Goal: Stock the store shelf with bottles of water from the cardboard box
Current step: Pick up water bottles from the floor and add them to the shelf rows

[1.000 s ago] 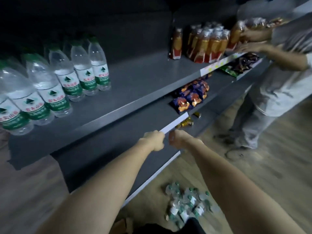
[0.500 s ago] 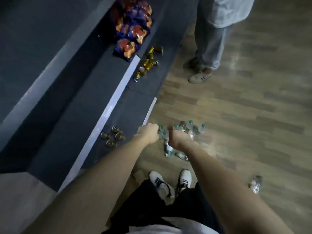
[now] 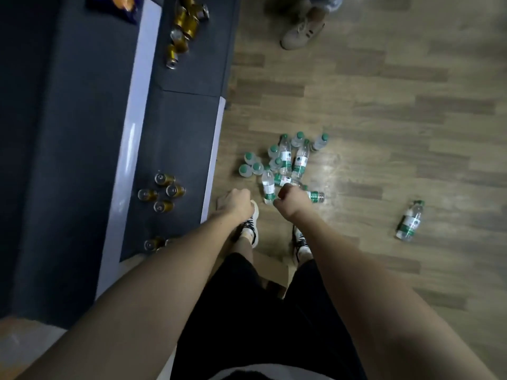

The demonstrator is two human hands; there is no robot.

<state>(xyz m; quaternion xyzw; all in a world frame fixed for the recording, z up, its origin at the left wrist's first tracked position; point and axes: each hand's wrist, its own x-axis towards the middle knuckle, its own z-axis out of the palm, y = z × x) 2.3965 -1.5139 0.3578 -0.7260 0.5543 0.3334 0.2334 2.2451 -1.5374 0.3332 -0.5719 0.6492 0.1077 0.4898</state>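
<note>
Looking straight down: black shorts (image 3: 263, 319) and two white laced shoes (image 3: 251, 227) on the wood floor (image 3: 384, 105), with a brown flap of cardboard (image 3: 270, 272) showing between the legs. Both forearms reach forward. The left hand (image 3: 236, 202) hangs with fingers curled into a fist, its grip holding nothing, above the toe of the left shoe and just beside the shelf edge. The right hand (image 3: 288, 198) is curled the same way with nothing in its grip, right over the near edge of the water bottles (image 3: 285, 163) (green caps, green-and-white labels), which sit clustered on the floor, some upright, some lying down. One stray bottle (image 3: 409, 220) lies well apart to the right. To the left, the dark bottom shelf (image 3: 178, 133) carries a few gold cans (image 3: 164, 192) near and more gold cans (image 3: 183, 26) farther along. At the far top stands another person's pale shoe (image 3: 300, 32).
</note>
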